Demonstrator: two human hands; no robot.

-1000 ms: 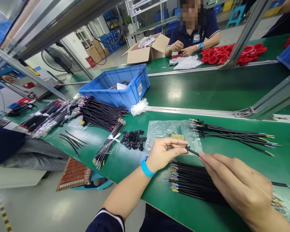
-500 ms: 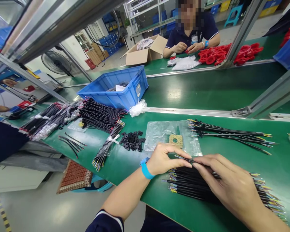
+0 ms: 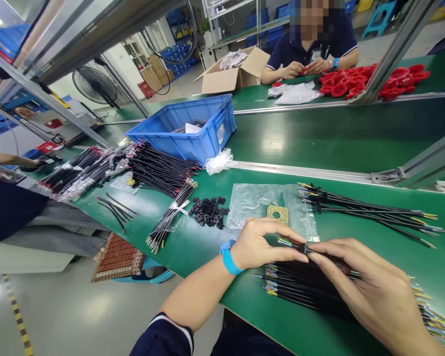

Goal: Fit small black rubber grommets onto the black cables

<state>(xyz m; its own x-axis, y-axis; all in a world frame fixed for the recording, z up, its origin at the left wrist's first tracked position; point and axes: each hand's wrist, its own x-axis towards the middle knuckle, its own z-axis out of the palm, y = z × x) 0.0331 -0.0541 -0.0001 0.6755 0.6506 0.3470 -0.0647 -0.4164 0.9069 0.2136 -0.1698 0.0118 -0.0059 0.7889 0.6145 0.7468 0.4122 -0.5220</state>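
A black multi-core cable (image 3: 294, 244) is held just above the bench, coloured wire ends pointing left. My left hand (image 3: 261, 242), wearing a blue wristband, pinches a small black plastic piece (image 3: 306, 248) on it between thumb and forefinger. Close by, my right hand (image 3: 374, 277) is closed round the cable, thumb and fingertips at the piece. Beneath both hands lies a thick stack of black cables (image 3: 300, 289), partly hidden by the right hand. Behind them, a tan square pad (image 3: 278, 214) with a round hole rests on a clear plastic bag (image 3: 244, 201).
Loose black plastic pieces (image 3: 208, 212) lie left of the bag, beside a tied cable bundle (image 3: 172, 217). More cables bearing black pieces (image 3: 371, 212) lie at right. A blue bin (image 3: 185, 141) stands behind. A co-worker (image 3: 315, 49) sits opposite, near red parts (image 3: 348, 81); another person stands left.
The view has shifted, so most things sit a little differently in it. My fingertips stay together at the black piece, which shows more plainly round the cable now. The person at left has reached farther right.
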